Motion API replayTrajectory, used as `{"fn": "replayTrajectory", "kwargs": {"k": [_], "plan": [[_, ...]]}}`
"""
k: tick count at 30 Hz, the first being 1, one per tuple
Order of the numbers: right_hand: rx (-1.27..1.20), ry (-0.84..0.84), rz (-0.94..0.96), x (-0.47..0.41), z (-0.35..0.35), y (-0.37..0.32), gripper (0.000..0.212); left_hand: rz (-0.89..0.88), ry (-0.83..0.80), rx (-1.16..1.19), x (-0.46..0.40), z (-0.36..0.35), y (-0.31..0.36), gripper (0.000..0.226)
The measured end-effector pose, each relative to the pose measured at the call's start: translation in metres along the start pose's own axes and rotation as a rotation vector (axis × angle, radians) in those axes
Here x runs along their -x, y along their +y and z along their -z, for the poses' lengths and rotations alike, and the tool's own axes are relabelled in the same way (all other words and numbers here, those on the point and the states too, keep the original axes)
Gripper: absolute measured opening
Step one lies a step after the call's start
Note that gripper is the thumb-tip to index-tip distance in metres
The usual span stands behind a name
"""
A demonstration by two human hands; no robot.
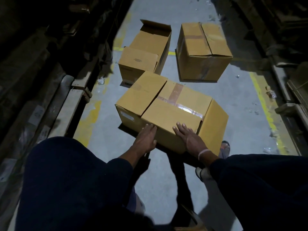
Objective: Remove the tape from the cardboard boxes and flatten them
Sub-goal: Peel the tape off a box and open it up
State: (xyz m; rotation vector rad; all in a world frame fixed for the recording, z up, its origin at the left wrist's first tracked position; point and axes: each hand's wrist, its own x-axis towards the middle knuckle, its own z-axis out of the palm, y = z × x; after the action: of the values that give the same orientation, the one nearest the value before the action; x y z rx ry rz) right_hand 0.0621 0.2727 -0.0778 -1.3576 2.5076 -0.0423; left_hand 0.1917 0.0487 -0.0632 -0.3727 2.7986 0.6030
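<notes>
Item 1: near box [168, 112], cardboard, on the grey floor [166, 189] directly in front of you; this is the landmark for all entries. Top flaps closed, contents not visible. Clear tape [185, 108] runs across the right-hand part of its top, with a brown strip crossing it.

Item 2: open box [146, 52], beyond the near box and to its left, just behind its far corner. Flaps up; what shows of the inside is bare cardboard.

Item 3: shut box [202, 52], beyond the near box and to its right, set apart from it. Flaps closed, old tape on top and front; contents hidden.

Item 4: your left hand [146, 139], flat on the near box's front face at its top edge, fingers straight, grip wide and holding nothing.

Item 5: your right hand [190, 137], same face, further right, fingers straight and reaching over the top edge, grip wide, a pale band at the wrist.
</notes>
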Motion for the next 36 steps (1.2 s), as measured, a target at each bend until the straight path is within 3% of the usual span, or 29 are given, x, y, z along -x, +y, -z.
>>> {"fn": "replayTrajectory", "kwargs": {"k": [3, 7, 10, 13, 19, 22, 25, 27, 29, 32, 34, 36], "plan": [[0.067, -0.023, -0.032, 0.013, 0.004, 0.041, 0.091, -0.092, 0.078, -0.026, -0.001, -0.003, 0.001, 0.067], [0.13, -0.084, -0.228, 0.026, 0.023, 0.095, 0.088, -0.195, 0.179, -0.021, -0.004, -0.003, 0.01, 0.063], [0.221, -0.121, -0.327, 0.026, 0.029, 0.099, 0.085, -0.239, 0.238, -0.042, -0.003, -0.004, 0.016, 0.056], [0.198, -0.096, -0.302, 0.015, 0.019, 0.076, 0.085, -0.2, 0.254, -0.076, -0.006, -0.004, 0.012, 0.057], [-0.115, -0.076, -0.035, -0.046, 0.007, -0.051, 0.085, 0.142, 0.077, -0.149, -0.007, -0.01, -0.003, 0.089], [-0.547, -0.088, -0.215, -0.08, 0.022, -0.113, 0.074, 0.305, 0.059, 0.037, -0.007, -0.002, -0.009, 0.098], [-0.825, 0.131, -0.269, -0.098, 0.032, -0.152, 0.061, 0.433, 0.129, 0.358, -0.02, 0.008, -0.029, 0.096], [-0.848, 0.173, -0.183, -0.103, 0.044, -0.168, 0.077, 0.511, 0.244, 0.708, -0.028, 0.018, -0.049, 0.076], [-0.802, 0.134, -0.078, -0.11, 0.056, -0.177, 0.08, 0.51, 0.363, 1.028, -0.032, 0.024, -0.065, 0.065], [-0.723, 0.004, -0.005, -0.117, 0.061, -0.18, 0.067, 0.493, 0.459, 1.107, -0.029, 0.029, -0.075, 0.028], [-0.683, -0.063, -0.005, -0.118, 0.055, -0.179, 0.059, 0.575, 0.508, 1.181, -0.028, 0.033, -0.074, 0.02], [-0.665, -0.092, -0.022, -0.116, 0.046, -0.176, 0.055, 0.639, 0.486, 1.097, -0.027, 0.037, -0.073, 0.02]]}}
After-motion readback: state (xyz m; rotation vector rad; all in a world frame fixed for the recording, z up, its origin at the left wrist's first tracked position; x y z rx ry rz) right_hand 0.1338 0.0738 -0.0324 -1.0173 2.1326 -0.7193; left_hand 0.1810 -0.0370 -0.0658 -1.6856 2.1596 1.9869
